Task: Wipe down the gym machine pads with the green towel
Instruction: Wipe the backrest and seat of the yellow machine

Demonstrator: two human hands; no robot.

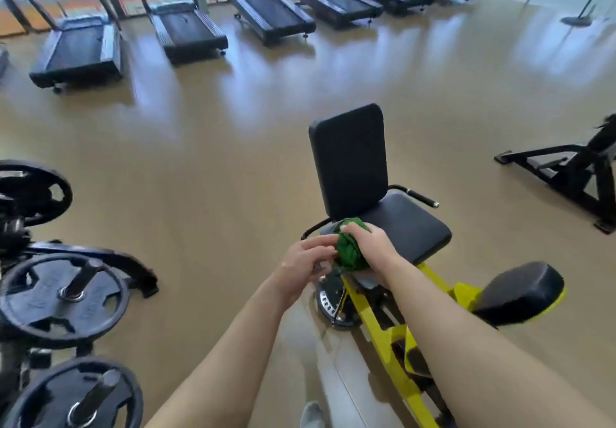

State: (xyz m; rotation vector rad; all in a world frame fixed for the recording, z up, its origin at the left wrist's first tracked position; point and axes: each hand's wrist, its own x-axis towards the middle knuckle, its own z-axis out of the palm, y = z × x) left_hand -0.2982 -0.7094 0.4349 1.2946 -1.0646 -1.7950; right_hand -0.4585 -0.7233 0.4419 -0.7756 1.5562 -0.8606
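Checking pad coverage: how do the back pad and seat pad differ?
The back pad stands upright; the seat pad lies flat. The back pad is taller and narrower, the seat pad wider. The green towel, gripped in the right hand, is at the seat pad's edge, below the back pad. Both are black and cushioned.

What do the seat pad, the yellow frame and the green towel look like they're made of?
Seat pad: likely vinyl or leatherette over foam, smooth black with soft sheen.
Yellow frame: probably painted steel, glossy, hard-edged bars.
Green towel: soft cloth, perhaps microfibre, bunched into matte folds.
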